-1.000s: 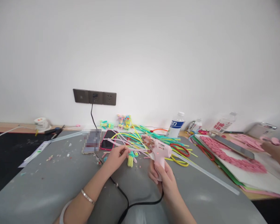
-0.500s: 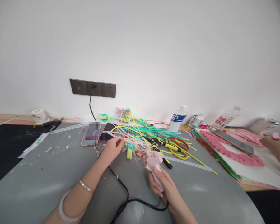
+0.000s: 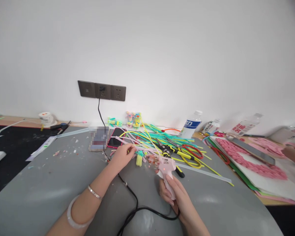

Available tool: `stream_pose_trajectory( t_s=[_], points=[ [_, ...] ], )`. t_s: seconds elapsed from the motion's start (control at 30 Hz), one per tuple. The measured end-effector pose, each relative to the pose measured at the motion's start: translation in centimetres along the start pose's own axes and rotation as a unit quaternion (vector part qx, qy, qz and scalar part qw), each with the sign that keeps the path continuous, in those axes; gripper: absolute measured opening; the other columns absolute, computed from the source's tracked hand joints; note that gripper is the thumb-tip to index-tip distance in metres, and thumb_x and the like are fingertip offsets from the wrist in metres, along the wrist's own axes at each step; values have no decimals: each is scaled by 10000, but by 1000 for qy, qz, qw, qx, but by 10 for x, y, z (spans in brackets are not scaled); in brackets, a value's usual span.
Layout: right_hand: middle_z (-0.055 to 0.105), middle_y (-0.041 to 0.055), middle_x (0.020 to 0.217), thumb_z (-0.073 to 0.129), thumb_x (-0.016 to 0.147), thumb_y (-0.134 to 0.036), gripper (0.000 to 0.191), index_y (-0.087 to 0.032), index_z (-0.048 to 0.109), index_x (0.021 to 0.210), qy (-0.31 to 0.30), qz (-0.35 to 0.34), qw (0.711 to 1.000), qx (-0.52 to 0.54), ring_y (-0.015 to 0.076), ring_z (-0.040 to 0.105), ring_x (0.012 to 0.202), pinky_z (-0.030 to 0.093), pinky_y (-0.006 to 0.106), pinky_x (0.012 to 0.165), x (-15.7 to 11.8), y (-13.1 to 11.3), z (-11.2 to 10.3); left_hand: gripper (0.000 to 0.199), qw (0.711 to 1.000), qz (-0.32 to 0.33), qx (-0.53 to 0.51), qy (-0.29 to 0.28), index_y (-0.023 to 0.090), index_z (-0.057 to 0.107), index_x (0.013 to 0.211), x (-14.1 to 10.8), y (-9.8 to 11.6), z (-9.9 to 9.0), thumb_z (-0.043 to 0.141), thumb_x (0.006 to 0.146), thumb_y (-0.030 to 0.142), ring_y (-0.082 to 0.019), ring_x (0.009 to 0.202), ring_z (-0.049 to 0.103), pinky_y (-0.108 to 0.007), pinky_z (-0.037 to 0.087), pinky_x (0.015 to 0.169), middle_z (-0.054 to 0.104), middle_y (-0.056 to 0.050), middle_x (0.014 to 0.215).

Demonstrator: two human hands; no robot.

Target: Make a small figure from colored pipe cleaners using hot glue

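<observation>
My right hand (image 3: 173, 191) is wrapped round the handle of a pink hot glue gun (image 3: 167, 165), whose nozzle end is crusted with colourful bits and points left. A red light glows on its side. Just left of that nozzle is a small pipe-cleaner figure (image 3: 139, 160) in yellow and teal. The fingers of my left hand (image 3: 124, 157) are pinched together at the figure's left side; the exact grip is partly hidden by the fingers. Behind both hands lies a loose heap of teal, yellow and lilac pipe cleaners (image 3: 152, 134).
Pliers (image 3: 166, 149) and red-handled scissors (image 3: 193, 150) lie on the heap. Two phones, one a pink-edged phone (image 3: 116, 137), sit behind my left hand. A black cord (image 3: 130, 193) crosses the grey table. A bottle (image 3: 190, 126) stands behind; another person's hand (image 3: 293, 155) is at right.
The view has shifted slightly left, so everything appears farther right. My left fingers sit a little closer over the figure. The glue gun stays in my right hand beside it.
</observation>
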State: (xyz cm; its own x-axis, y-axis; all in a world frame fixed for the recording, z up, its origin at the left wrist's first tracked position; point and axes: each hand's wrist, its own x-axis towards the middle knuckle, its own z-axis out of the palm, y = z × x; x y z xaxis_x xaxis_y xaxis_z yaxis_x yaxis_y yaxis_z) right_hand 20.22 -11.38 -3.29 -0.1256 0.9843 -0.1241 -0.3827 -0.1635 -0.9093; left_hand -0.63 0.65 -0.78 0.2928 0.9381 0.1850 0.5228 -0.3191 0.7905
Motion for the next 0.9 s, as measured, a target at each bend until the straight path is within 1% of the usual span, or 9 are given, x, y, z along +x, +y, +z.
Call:
stream_pose_trajectory(
  t_s=[0.43,0.57,0.8,0.9],
  points=[
    [333,-109,517,614,846,-594,463,-162,529,988,5,11,999,-31,25,165,390,105,213,404,0,-4,4,252,1000,4,25,7,192,615,754,-2,3,-2,445,883,324,-135,548,476,-244,330,558,577,23,594],
    [330,-108,513,607,855,-587,449,-164,532,984,0,13,999,-36,26,168,384,101,216,404,0,-4,3,261,999,4,36,7,196,628,759,-2,6,-3,437,887,319,-141,555,492,-244,336,556,593,17,601],
    [333,-105,510,598,864,-582,447,-161,533,998,-2,16,999,-35,36,169,390,106,225,411,1,-2,0,247,994,-8,109,7,215,657,817,-3,6,-4,440,904,296,-153,574,548,-243,317,549,652,-2,669],
    [338,-105,514,603,864,-575,442,-158,529,989,-3,16,999,-32,34,165,393,107,222,405,0,-3,1,238,987,-16,159,5,224,666,869,-2,5,-4,441,917,281,-170,603,580,-243,317,563,669,-19,687]
  ],
)
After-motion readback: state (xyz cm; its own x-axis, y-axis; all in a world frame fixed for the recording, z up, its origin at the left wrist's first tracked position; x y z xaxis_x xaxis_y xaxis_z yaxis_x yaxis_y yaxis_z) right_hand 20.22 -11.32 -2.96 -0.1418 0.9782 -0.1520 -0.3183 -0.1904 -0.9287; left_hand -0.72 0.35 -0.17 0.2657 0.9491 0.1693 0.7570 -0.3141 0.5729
